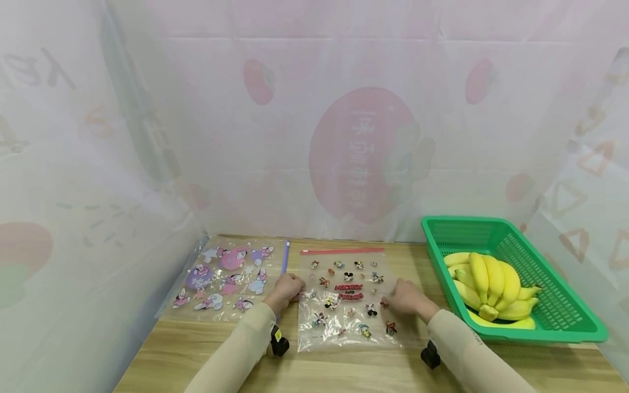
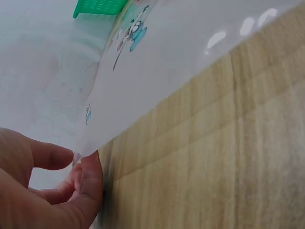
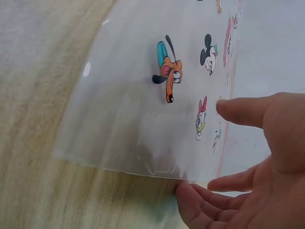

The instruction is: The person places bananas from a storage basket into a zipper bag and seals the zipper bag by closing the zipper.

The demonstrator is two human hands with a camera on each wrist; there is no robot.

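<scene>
A clear zip bag (image 1: 354, 341) with a red zip strip and cartoon prints lies flat on the wooden table between both hands. At its left edge my left hand (image 1: 285, 290) pinches the film between thumb and fingers; the left wrist view shows that hand (image 2: 52, 191) with the bag's edge (image 2: 143, 81) lifted off the wood. On the opposite side is my right hand (image 1: 408, 298). In the right wrist view its thumb is over the bag (image 3: 124, 124), with fingertips (image 3: 185, 193) touching the edge and thumb and fingers spread apart.
Left of the hands lies another clear bag (image 1: 169, 312) with a purple zip strip and pink prints. A green basket (image 1: 555, 334) with bananas (image 1: 496, 284) stands at the right. White printed sheets (image 1: 275, 142) enclose the table (image 1: 196, 355) at the back and sides.
</scene>
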